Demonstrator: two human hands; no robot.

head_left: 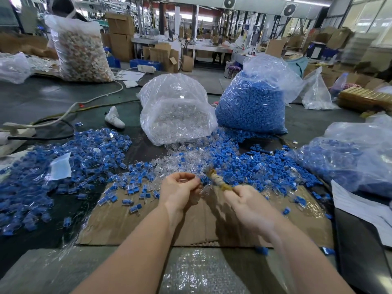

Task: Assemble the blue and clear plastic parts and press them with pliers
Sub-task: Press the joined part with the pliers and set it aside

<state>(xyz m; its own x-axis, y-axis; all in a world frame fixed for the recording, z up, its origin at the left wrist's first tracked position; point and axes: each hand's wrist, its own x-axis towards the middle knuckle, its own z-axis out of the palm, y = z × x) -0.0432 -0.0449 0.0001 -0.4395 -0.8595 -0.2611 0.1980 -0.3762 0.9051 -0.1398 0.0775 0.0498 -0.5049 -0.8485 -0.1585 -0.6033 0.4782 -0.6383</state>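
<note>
Right grip round pliers, left-forward

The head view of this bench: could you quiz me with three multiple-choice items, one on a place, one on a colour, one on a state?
1. Where does the bag of blue parts stand relative to the bag of clear parts?
A. to its right
B. to its left
C. on top of it

2. What colour is the sheet under the hands?
A. red
B. brown
C. white

3. What is the right hand doing?
A. lying flat and empty
B. gripping the pliers
C. lifting a bag

Answers:
1 A, the blue bag sits right of the clear one.
2 B, the cardboard is brown.
3 B, its fingers curl round the wrapped handle of the pliers.
</note>
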